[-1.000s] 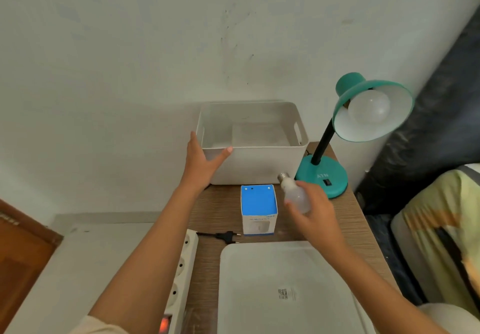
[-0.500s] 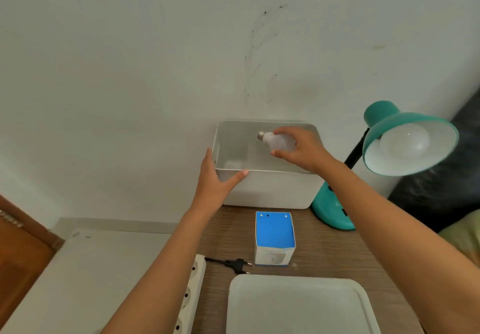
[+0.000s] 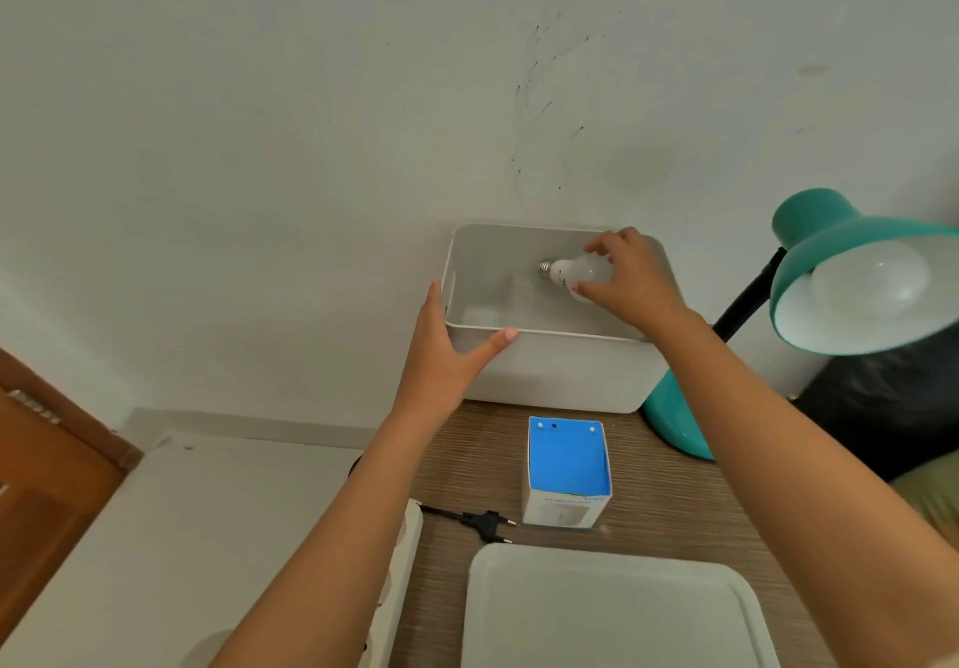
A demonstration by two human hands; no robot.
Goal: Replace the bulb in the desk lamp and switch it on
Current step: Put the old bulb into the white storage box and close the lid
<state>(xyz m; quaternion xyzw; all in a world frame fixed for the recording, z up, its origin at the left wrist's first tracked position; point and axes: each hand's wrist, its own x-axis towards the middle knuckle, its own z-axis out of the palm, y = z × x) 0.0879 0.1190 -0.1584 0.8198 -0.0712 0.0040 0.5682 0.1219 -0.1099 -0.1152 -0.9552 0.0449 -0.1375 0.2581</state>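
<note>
My right hand (image 3: 630,278) holds a white bulb (image 3: 573,273) inside the white bin (image 3: 550,371), its metal screw base pointing left. My left hand (image 3: 446,351) grips the bin's front left corner, thumb over the rim. The teal desk lamp (image 3: 851,278) stands at the right, its shade tilted toward me with another white bulb (image 3: 872,278) fitted in it, unlit. Its base (image 3: 674,423) sits beside the bin. A blue and white bulb box (image 3: 568,473) stands upright on the wooden desk in front of the bin.
A black plug (image 3: 485,522) lies loose on the desk beside a white power strip (image 3: 399,579) at the left edge. A white bin lid (image 3: 612,610) lies flat at the front. The wall is close behind the bin. A dark bag (image 3: 882,397) sits at the right.
My right hand carried the bulb from above the desk up and over into the bin, then lower inside it. My left hand stayed on the bin's corner. The camera tilted up.
</note>
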